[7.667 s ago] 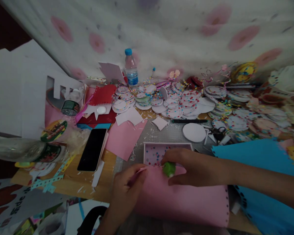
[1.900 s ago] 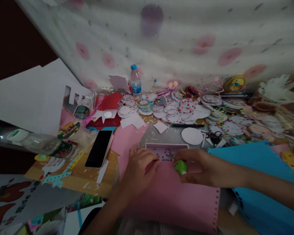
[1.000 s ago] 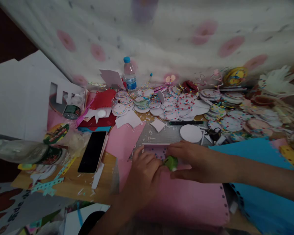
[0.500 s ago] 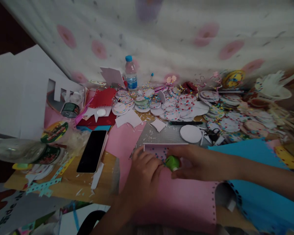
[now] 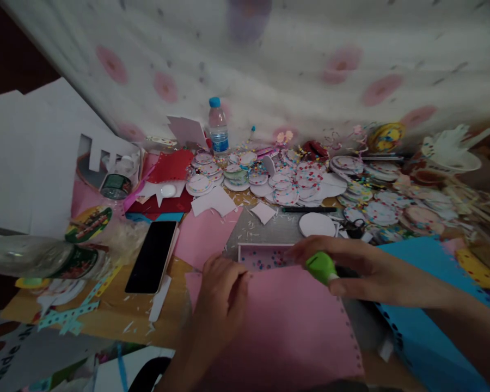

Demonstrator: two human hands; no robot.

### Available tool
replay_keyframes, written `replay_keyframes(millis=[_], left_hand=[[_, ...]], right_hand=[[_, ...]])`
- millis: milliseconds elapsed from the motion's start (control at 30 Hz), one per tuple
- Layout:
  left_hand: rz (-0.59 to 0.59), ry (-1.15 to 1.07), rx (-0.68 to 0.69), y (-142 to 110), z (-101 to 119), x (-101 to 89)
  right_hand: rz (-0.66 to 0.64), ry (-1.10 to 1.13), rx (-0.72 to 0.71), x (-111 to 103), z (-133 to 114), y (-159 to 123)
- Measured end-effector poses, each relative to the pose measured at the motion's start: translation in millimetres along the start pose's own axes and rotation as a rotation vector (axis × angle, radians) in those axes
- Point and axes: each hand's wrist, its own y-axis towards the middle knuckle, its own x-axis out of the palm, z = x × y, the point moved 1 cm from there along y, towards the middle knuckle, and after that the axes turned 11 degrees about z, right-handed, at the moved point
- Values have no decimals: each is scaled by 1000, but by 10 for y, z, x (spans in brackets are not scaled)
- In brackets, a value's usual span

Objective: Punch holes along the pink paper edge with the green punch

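Note:
My left hand (image 5: 219, 296) pinches the far left edge of a pink paper sheet (image 5: 294, 324). Small holes run down the sheet's right side. Between the thumb and fingers of my right hand (image 5: 371, 275) is a small green hole punch (image 5: 320, 265), held just over the sheet's far right corner; whether it touches the paper I cannot tell. Behind the sheet sits a shallow white box (image 5: 265, 246) with blue and red paper dots inside. My right fingertips hide the box's right end.
On the left lie a phone (image 5: 152, 258) and a plastic bottle (image 5: 44, 256). Decorated paper discs (image 5: 286, 182) pile up along the back near a water bottle (image 5: 218, 128). A black pen (image 5: 309, 209) and a white disc (image 5: 316, 224) lie beyond the box. Blue paper (image 5: 428, 305) lies at right.
My right hand has moved right with the green hole punch, away from my left hand. The pink sheet's far edge has come nearer, showing more of the dots. My left hand has shifted left.

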Motion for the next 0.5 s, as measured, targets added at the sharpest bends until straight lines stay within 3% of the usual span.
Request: replay_keyframes(millis=[67,167,333,400,500], left_hand=[[51,7,-46,-50,-52,-70],[148,-3,-107,-144,-78,-154],[292,-44,-96,-337,30,-204],[235,-62,-36,-419,105,-202],[-11,-86,50,-525,217,-182]], right_hand=[[94,107,12,-5,161,-149],[316,85,17,121,387,-333],[420,72,70,350,434,-487],[509,0,38,293,353,-599],[619,-223,-25,103,208,-898]])
